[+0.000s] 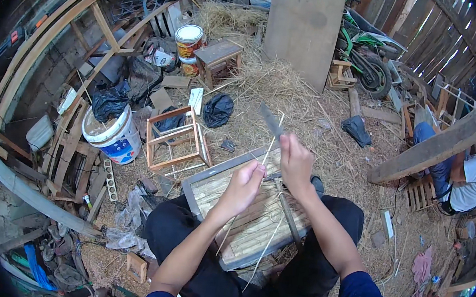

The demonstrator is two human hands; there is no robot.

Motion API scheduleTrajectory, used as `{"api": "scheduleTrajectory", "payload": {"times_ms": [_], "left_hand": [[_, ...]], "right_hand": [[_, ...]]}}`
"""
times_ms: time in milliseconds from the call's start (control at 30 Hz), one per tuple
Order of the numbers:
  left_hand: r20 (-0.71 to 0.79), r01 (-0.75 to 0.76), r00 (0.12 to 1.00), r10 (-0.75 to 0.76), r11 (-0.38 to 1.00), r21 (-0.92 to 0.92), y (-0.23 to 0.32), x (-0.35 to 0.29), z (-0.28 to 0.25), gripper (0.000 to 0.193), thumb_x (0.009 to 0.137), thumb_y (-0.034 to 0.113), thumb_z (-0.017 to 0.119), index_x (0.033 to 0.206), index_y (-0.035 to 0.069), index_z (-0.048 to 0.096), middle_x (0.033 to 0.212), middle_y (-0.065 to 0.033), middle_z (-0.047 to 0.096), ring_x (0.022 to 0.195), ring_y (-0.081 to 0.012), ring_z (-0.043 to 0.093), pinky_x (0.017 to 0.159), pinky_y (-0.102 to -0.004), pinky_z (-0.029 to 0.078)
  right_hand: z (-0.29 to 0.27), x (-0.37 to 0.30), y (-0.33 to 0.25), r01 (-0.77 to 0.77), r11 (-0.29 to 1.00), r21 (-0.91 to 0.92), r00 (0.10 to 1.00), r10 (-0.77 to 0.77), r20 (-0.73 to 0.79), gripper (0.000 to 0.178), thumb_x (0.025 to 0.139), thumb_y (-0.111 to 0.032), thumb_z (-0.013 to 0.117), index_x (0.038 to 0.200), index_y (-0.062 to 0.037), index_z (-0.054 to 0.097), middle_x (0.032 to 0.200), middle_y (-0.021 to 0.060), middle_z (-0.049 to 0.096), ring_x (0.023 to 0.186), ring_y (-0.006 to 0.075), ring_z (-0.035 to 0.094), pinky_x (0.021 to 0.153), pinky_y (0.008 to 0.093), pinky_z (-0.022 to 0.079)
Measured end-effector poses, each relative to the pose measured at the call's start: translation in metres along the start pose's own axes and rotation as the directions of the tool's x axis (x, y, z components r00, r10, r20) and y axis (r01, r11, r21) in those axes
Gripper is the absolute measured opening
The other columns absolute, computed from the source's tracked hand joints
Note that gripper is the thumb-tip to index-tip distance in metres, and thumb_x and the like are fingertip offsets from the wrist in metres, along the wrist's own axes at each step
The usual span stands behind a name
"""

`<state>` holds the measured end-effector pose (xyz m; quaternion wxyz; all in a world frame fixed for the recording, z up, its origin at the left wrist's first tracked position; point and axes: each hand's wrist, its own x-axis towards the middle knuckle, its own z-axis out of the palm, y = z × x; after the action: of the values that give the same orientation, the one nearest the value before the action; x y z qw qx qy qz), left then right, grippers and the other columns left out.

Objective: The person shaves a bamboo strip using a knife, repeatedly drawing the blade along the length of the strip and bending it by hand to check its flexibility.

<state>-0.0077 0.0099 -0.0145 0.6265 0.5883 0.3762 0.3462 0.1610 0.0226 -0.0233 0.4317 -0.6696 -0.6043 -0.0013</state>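
My left hand (pixel 243 188) is closed, pinching a thin pale strip (pixel 273 141) of straw or split cane that slants up toward the right. In my closed right hand (pixel 295 164) is a knife, its broad grey blade (pixel 270 119) pointing up and left across the strip's upper end. The knife's handle is hidden in the fist. Across my lap rests a panel with a grey wooden frame (pixel 189 194), its inside covered in pale flattened strips (pixel 216 193). A dark narrow stick (pixel 290 219) and another loose pale strip (pixel 262 257) lie over the panel, below my right hand.
Straw litters the floor. Ahead on the left stand a small wooden frame (pixel 174 164), a white bucket (pixel 125 148), paint cans (pixel 189 39) and a wooden stool (pixel 220 50). A motorbike (pixel 371 70) is parked behind a tall board (pixel 303 32). Another person (pixel 474 181) sits right, beyond a slanting post (pixel 444 148).
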Motion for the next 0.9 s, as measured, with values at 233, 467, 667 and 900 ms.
{"api": "scheduleTrajectory", "payload": {"times_ms": [233, 467, 667, 900], "left_hand": [[-0.045, -0.078, 0.996, 0.083, 0.992, 0.097, -0.001, 0.004, -0.005, 0.026, 0.108, 0.03, 0.047, 0.097, 0.008, 0.055, 0.059, 0.0051, 0.041, 0.044, -0.004, 0.037, 0.039, -0.0237, 0.025], [-0.071, -0.083, 0.993, 0.095, 0.985, 0.154, -0.003, 0.001, -0.004, 0.027, 0.108, 0.029, 0.047, 0.096, 0.006, 0.057, 0.06, 0.0052, 0.042, 0.048, -0.0045, 0.042, 0.046, -0.0244, 0.032], [-0.044, -0.113, 0.991, 0.129, 0.958, 0.263, 0.009, -0.003, -0.006, 0.026, 0.108, 0.025, 0.047, 0.098, 0.004, 0.059, 0.062, 0.0039, 0.043, 0.053, -0.005, 0.042, 0.05, -0.0259, 0.035], [-0.057, -0.063, 0.995, 0.082, 0.959, 0.277, 0.018, -0.006, -0.009, 0.026, 0.106, 0.024, 0.05, 0.098, 0.002, 0.062, 0.068, 0.0016, 0.046, 0.061, -0.0065, 0.041, 0.055, -0.0272, 0.034]], "right_hand": [[0.001, -0.002, 0.001, 0.165, 0.986, 0.027, 0.985, -0.166, 0.034, 0.032, 0.105, -0.032, 0.052, 0.085, -0.0081, 0.056, 0.067, 0.0141, 0.063, 0.055, 0.0356, 0.062, 0.048, 0.0464, 0.045], [0.005, -0.012, -0.007, 0.123, 0.991, 0.055, 0.992, -0.124, 0.026, 0.036, 0.107, -0.035, 0.048, 0.084, -0.008, 0.054, 0.06, 0.0148, 0.058, 0.052, 0.0373, 0.06, 0.046, 0.0458, 0.045], [-0.003, 0.011, 0.005, 0.048, 0.999, 0.008, 0.999, -0.048, 0.019, 0.033, 0.107, -0.031, 0.05, 0.085, -0.0076, 0.055, 0.058, 0.0143, 0.059, 0.052, 0.0363, 0.061, 0.046, 0.0463, 0.045], [-0.003, -0.004, -0.01, 0.151, 0.986, 0.068, 0.985, -0.156, 0.07, 0.03, 0.105, -0.031, 0.052, 0.088, -0.0071, 0.058, 0.061, 0.017, 0.061, 0.055, 0.0393, 0.062, 0.047, 0.048, 0.045]]}}
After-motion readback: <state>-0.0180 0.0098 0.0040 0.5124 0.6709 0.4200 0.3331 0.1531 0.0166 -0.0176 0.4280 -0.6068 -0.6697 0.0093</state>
